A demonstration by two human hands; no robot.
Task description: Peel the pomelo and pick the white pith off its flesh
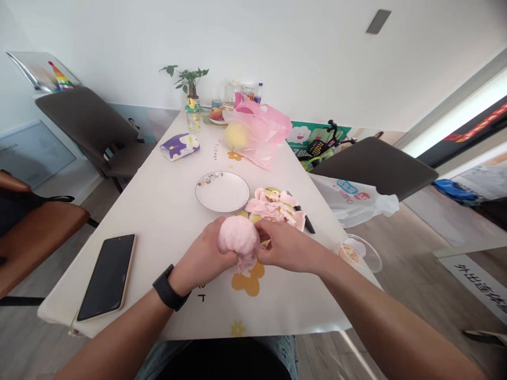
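A peeled pomelo [237, 235] with pale pink pith is held just above the near part of the table. My left hand [208, 252] wraps round its left side, the thumb across the near face. On the opposite side my right hand [277, 244] is closed, thumb and fingers pinching at the pomelo's edge; the exact bit under the fingertips is partly hidden. Just beyond that hand lies a heap of pomelo peel [273, 206], pink inside and yellow-green outside. A black-handled knife [309, 221] sticks out beside the heap. Farther left is a white plate [222, 192] with nothing on it.
A pink plastic bag [269, 129] with a yellow pomelo [236, 136] stands farther back. Left of it sit a tissue pack [179, 146] and a bottle [193, 116]. A phone [108, 277] lies near the left edge. A white bag [348, 198] hangs at the right edge.
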